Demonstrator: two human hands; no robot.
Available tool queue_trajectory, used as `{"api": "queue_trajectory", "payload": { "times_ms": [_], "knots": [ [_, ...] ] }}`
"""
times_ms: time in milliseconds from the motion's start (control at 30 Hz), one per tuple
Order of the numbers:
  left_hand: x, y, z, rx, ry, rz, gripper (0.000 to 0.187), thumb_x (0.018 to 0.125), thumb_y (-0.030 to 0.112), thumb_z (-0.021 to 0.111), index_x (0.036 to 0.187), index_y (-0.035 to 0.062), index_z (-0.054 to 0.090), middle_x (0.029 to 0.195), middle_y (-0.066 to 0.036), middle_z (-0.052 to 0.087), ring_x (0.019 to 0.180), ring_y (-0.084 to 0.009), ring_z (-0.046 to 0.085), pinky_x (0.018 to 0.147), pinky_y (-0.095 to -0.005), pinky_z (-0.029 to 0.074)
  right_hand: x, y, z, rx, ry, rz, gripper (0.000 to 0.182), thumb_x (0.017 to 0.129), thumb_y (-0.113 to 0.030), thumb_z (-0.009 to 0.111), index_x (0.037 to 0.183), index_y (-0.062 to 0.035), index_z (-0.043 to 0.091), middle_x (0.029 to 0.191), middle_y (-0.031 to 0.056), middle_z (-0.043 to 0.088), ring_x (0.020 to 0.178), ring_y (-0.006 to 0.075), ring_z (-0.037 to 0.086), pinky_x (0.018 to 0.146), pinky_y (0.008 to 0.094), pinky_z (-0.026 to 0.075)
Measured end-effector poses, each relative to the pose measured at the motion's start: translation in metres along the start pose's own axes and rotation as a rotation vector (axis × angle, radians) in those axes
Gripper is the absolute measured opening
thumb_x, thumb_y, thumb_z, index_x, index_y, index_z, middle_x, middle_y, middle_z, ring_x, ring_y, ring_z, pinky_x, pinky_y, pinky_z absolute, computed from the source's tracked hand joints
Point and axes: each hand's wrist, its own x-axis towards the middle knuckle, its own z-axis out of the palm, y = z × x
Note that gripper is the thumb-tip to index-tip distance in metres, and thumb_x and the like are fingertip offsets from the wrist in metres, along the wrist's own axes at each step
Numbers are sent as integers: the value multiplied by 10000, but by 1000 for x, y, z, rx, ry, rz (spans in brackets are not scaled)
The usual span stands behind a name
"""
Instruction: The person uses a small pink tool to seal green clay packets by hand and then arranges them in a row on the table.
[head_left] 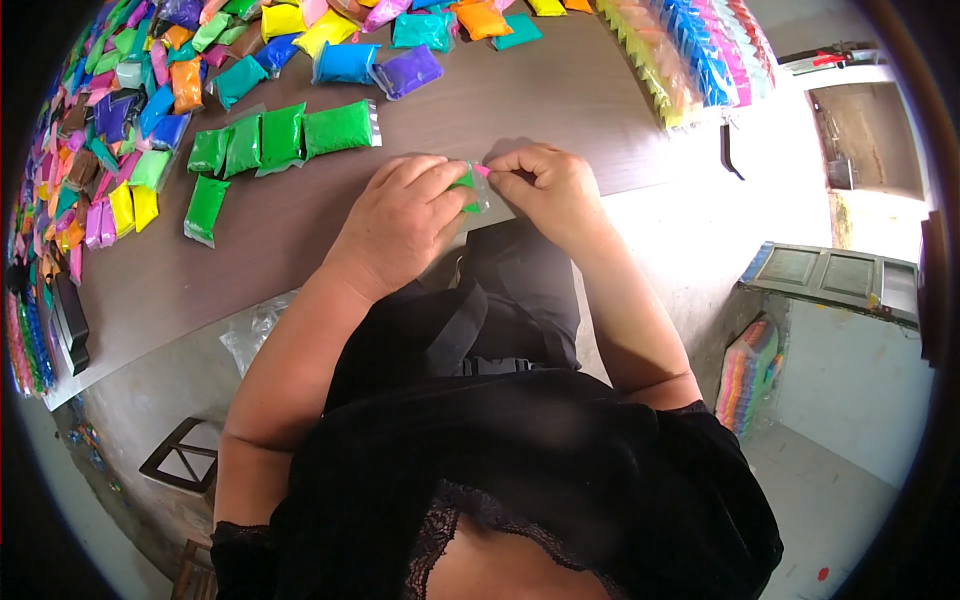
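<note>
Jutting from the left hand [395, 215], whose curled fingers gripped it, a green packet [467, 193] sat by the table [300, 240]'s near edge. The right hand [552, 190] pinched at its clear end, exact hold unclear. Beyond lay five more green packets [282, 137].

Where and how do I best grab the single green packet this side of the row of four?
Probably pinch the single green packet across its long sides at the plump middle, coming from the right with the left hand once free. It lies flat, longer than wide; its far end is close to the row of four, and yellow packets lie left.
</note>
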Motion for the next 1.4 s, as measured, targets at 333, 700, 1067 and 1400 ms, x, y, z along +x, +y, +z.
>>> {"api": "queue_trajectory", "payload": {
  "times_ms": [333, 700, 1067, 1400],
  "knots": [
    [1, 0, -2, -14, -9, 3, 234, 812, 147, 703, 1033, 71, 717, 1208, -56, 641, 1180, -258, 566, 1028, -395, 439, 6, -14, 2, -282, 7, -83, 115, 843, -226, 703, 894, -134, 749, 876, 80, 690, 807, 298, 676, 716, 396, 537],
    [2, 0, 0, -14, 9, 15, 235, 789, 134, 713, 1018, 83, 723, 1174, -48, 655, 1143, -255, 578, 999, -389, 456, 8, -26, 16, -546, -3, 11, 185, 879, -292, 626, 919, -143, 727, 900, 72, 714, 780, 323, 691, 683, 443, 547],
    [-2, 1, 1, 18, 45, 8, 258, 756, 117, 740, 1014, 103, 726, 1178, -37, 658, 1096, -233, 595, 954, -377, 471, 0, -24, 20, -546, 139, -4, 166, 867, -263, 648, 895, -118, 722, 858, 83, 716, 767, 314, 696, 665, 428, 549],
    [-3, 2, 3, 21, 32, 7, 257, 775, 140, 735, 1029, 107, 729, 1206, -36, 647, 1134, -226, 578, 972, -376, 458, 0, 0, 7, 83, -12, 246, 167, 834, -245, 704, 915, -113, 766, 782, 100, 711, 720, 253, 699, 690, 364, 539]
  ]
}}
